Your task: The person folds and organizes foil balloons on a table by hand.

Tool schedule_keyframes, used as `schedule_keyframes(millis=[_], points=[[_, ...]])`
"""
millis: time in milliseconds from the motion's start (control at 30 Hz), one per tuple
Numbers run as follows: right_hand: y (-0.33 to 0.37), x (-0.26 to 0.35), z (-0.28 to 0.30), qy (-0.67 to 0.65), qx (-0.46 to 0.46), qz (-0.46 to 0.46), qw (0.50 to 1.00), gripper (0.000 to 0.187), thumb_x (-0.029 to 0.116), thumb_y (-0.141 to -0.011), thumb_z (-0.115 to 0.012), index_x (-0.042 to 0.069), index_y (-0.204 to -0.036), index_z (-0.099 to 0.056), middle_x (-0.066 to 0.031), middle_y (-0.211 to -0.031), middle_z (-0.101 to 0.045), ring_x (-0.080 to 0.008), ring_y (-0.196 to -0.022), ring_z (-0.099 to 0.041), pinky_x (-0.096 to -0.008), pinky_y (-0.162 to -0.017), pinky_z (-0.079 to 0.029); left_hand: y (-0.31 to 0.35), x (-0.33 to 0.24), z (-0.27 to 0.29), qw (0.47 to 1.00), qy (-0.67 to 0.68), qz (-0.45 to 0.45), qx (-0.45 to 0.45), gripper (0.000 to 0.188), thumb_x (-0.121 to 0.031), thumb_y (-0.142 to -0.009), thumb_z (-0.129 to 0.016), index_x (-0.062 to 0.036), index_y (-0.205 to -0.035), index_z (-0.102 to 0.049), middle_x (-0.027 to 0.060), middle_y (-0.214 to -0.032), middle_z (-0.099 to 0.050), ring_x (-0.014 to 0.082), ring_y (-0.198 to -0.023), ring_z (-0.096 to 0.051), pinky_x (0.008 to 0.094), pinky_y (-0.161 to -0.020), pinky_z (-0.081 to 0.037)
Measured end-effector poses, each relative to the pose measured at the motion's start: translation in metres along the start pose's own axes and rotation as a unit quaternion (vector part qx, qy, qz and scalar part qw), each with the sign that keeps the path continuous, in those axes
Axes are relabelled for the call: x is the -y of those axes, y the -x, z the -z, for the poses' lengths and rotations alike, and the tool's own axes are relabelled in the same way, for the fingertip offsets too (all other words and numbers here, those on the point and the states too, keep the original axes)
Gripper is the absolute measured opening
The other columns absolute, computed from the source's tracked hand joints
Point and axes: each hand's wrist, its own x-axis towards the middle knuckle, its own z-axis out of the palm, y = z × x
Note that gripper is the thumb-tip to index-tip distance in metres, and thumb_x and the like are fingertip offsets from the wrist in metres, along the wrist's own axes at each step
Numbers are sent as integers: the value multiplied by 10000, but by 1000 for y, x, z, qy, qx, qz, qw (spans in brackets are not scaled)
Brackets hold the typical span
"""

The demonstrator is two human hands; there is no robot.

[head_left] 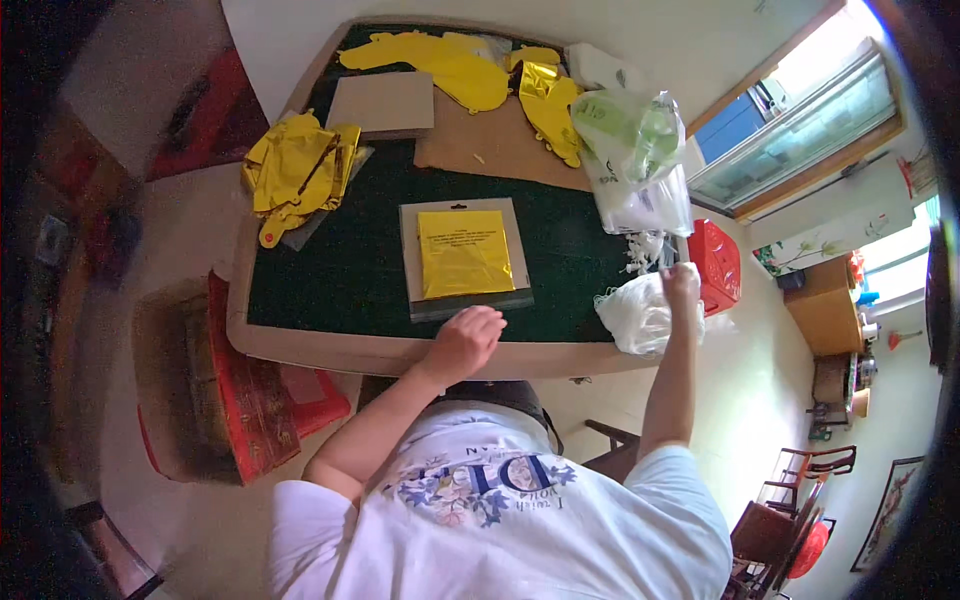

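A folded gold foil balloon (466,256) with small print lies in a clear packet backed by a card (411,245), flat on the dark green table cover. My left hand (467,343) hovers by the packet's near edge, fingers curled together, and nothing shows in them. At the table's right edge my right hand (682,282) is closed over a bundle of white string (638,312). Whatever its fingers grip is hidden. Just beyond it lie small white pieces (645,252), too small to name.
A pile of gold foil balloons (296,172) lies at the left edge, more flat gold balloons (440,68) at the back. A stack of cards (382,102) sits behind the packet. Clear plastic bags (632,150) stand at right, beside a red plastic container (714,265). A cardboard box (185,370) stands lower left.
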Motion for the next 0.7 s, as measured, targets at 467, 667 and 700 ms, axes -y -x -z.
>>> schedule_keyframes(millis=[467, 667, 700], points=[[159, 187, -19, -302, 160, 21, 940, 204, 200, -799, -711, 25, -765, -613, -143, -689, -636, -281, -621, -627, -357, -574, -489, -40, 34, -21, 987, -151, 14, -55, 315, -179, -682, -764, -101, -930, -587, 68, -1125, -543, 268, -1112, -494, 457, -903, -385], [157, 188, -13, -281, 184, 42, 941, 200, 193, -801, -699, 19, -762, -608, -143, -683, -635, -292, -626, -630, -372, -577, -489, -41, 33, -22, 989, -135, 52, -24, 251, -217, -731, -746, -90, -931, -660, 72, -1126, -580, 230, -1149, -475, 450, -946, -352], [157, 188, -13, -280, 185, 43, 941, 200, 193, -801, -699, 19, -762, -608, -143, -683, -635, -292, -626, -630, -372, -577, -489, -41, 34, -23, 987, -149, 54, -24, 259, -222, -726, -749, -90, -931, -661, 70, -1128, -582, 228, -1145, -478, 448, -947, -350]])
